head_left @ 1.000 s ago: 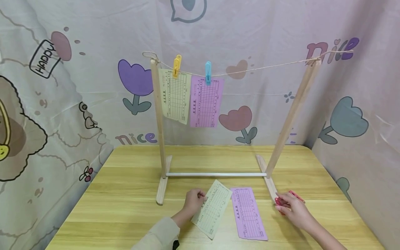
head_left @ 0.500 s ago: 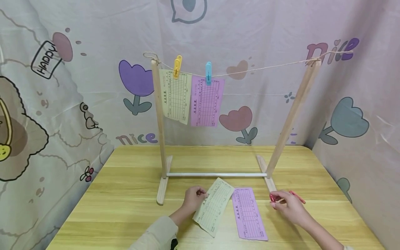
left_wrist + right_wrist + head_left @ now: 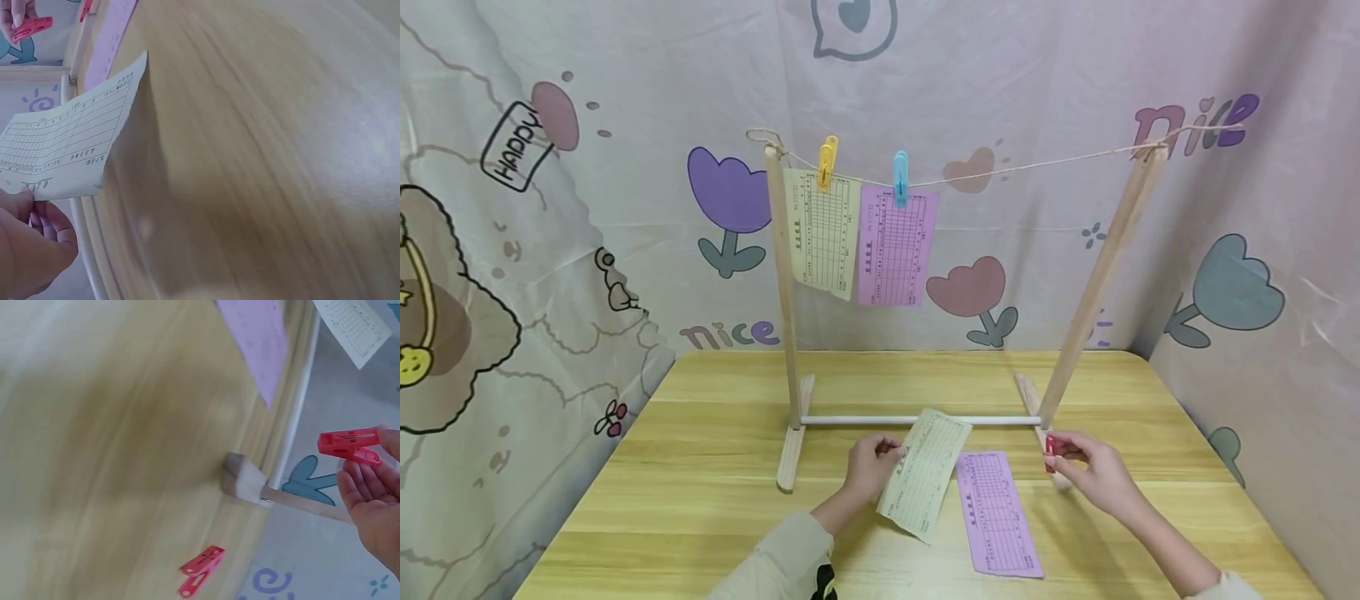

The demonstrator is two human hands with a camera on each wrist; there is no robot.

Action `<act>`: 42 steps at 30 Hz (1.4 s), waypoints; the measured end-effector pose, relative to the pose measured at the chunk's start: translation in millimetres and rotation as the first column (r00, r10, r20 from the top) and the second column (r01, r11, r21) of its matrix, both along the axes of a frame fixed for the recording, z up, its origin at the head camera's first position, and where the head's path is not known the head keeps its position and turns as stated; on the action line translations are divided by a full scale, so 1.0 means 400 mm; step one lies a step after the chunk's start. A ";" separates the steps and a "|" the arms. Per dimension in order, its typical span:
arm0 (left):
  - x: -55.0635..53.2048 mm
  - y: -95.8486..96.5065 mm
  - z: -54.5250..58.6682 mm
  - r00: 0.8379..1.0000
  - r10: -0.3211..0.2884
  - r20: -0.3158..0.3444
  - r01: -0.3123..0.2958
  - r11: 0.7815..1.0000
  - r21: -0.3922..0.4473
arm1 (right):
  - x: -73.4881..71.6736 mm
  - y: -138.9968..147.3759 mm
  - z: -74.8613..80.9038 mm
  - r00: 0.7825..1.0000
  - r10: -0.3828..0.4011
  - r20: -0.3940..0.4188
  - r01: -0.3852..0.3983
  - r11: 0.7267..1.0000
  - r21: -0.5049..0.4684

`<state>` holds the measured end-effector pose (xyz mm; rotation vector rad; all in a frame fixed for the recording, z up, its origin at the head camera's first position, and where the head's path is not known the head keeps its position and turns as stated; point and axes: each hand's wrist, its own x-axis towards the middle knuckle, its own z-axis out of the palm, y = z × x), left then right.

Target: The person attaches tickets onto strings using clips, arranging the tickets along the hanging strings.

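My left hand [image 3: 871, 468] pinches the left long edge of a pale green printed form [image 3: 925, 475], which is tilted up off the table; its shadow falls on the wood in the left wrist view. My right hand [image 3: 1097, 473] holds a red clothespin [image 3: 349, 444] between thumb and fingers, above the rack's right foot. A purple form [image 3: 998, 512] lies flat on the table between the hands. Behind, a second green form [image 3: 823, 237] hangs from a string under a yellow clothespin [image 3: 827, 164], and a second purple form [image 3: 897, 246] under a blue clothespin [image 3: 901, 178].
A wooden rack with a left post [image 3: 785, 292], a right post [image 3: 1101, 287] and a white crossbar [image 3: 917, 420] stands on the table [image 3: 647, 483]. The string [image 3: 1022, 170] sags between the post tops. Another red clothespin [image 3: 201, 570] lies on the table by the right foot.
My left hand has lifted the green form and shifted it slightly forward and right. The right hand has raised one red clothespin off the table and moved it slightly forward.
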<state>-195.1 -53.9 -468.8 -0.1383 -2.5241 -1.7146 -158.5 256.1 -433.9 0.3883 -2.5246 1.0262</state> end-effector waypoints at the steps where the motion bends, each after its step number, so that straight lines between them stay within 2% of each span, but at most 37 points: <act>1: -0.003 0.001 0.003 1.000 0.008 -0.001 -0.008 1.000 0.002 | -0.004 -0.001 0.003 1.000 0.002 0.001 -0.002 1.000 -0.010; 7: -0.019 0.010 0.033 0.999 0.039 -0.025 -0.038 0.997 0.060 | -0.021 -0.007 0.017 0.999 0.040 -0.005 -0.040 0.998 -0.054; 12: -0.028 0.023 0.046 0.997 0.079 0.017 -0.081 0.991 0.102 | -0.027 -0.010 0.028 0.997 0.068 -0.022 -0.070 0.993 -0.096; 17: -0.030 0.040 0.055 0.994 0.104 0.043 -0.109 0.986 0.127 | -0.034 -0.013 0.046 0.997 0.058 -0.043 -0.062 0.993 -0.104; 23: -0.029 0.053 0.067 0.994 0.109 0.023 -0.111 0.978 0.176 | -0.048 -0.030 0.076 0.995 0.065 -0.075 -0.072 0.993 -0.097; 30: -0.040 0.060 0.090 0.996 0.085 0.005 -0.084 0.969 0.234 | -0.065 -0.044 0.112 0.996 0.061 -0.071 -0.072 0.984 -0.164; 35: -0.054 0.065 0.116 0.997 0.082 0.002 -0.079 0.960 0.267 | -0.072 -0.044 0.144 0.993 0.040 -0.114 -0.062 0.979 -0.195; 42: -0.075 0.065 0.167 0.994 0.105 0.020 -0.106 0.956 0.273 | -0.083 -0.050 0.187 0.994 0.022 -0.110 -0.044 0.978 -0.205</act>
